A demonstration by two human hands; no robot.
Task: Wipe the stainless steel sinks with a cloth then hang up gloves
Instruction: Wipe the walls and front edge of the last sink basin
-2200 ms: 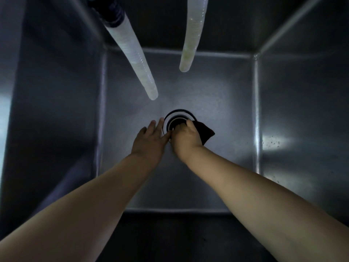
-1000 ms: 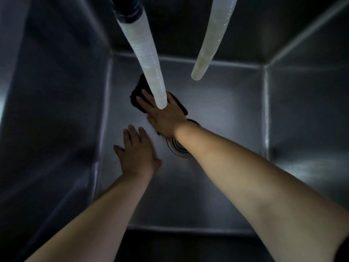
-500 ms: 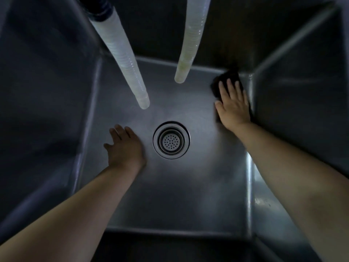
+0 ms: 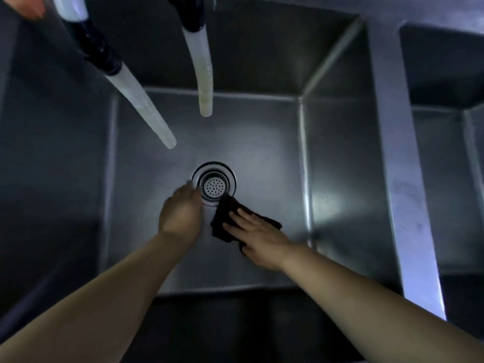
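On the sink [image 4: 262, 163] floor by the drain [image 4: 214, 183], your right hand [image 4: 258, 238] presses flat, fingers spread, on the cloth [image 4: 225, 218]; your left hand [image 4: 180, 214] rests loosely curled, holding nothing.

This looks like a commercial kitchen's washing-up area: a deep stainless steel sink [image 4: 337, 158] with a strainer drain [image 4: 214, 184], a second basin [image 4: 445, 179] alongside on the right, and two pale hoses [image 4: 203, 72] hanging over it.
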